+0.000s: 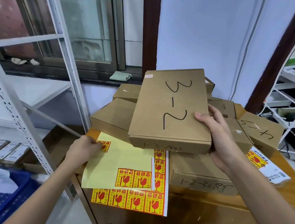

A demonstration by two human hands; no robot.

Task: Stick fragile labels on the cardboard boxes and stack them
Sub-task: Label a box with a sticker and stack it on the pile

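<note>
A white metal shelf stands at the far left before a dark-framed window, with a blue crate low beside it; a pale wall fills the middle and a white wire rack closes the right. Below, a brown wooden table carries a pile of cardboard boxes, one marked "1-2-3088" lying under the right wrist. A yellow backing sheet, mostly peeled, lies on a full sheet of red-and-yellow fragile labels. The left hand has its fingertips curled tight, pinching the edge of one label at the backing sheet's upper corner; two more labels sit well below those fingers. To the right, raised above the pile, a flat brown box bears "3-2" in black marker on top and "1-2-1802" on its near side. The right hand grips its right edge, thumb flat on top and fingers spread wide beneath. Right of that hand lies another label sheet.
</note>
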